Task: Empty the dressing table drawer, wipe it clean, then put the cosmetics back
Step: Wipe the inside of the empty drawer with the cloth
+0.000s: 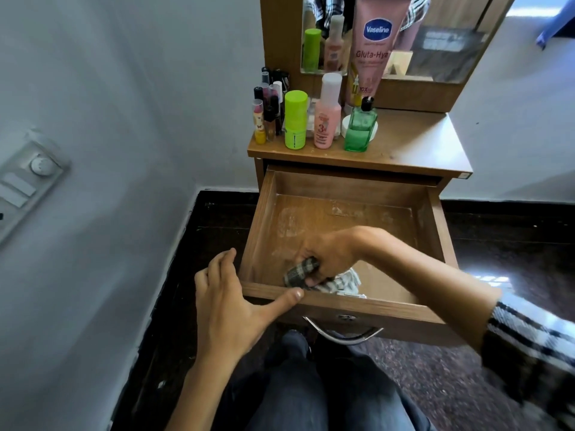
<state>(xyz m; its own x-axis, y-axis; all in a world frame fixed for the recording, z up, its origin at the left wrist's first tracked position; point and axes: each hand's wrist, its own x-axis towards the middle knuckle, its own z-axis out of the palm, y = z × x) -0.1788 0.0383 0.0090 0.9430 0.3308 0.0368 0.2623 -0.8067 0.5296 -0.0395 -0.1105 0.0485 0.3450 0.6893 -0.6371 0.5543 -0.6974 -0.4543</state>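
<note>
The wooden drawer (342, 188) is pulled out, its bottom bare apart from whitish smears. Inside, near the front left corner, my right hand (333, 253) is shut on a checked cloth (300, 273) that presses on the drawer floor. My left hand (230, 293) rests on the drawer's front left corner, thumb along the front edge and fingers spread. The cosmetics stand on the dressing table top (413, 144): a lime green bottle (295, 119), a pink bottle (326, 116), a green glass bottle (361, 129), a large pink Vaseline tube (375, 45) and several lipsticks (267, 110).
A mirror (441, 38) stands behind the cosmetics. A curved metal handle (342, 335) hangs on the drawer front above my knees (326, 384). A white wall with a switch panel (28, 178) is on the left. The floor is dark.
</note>
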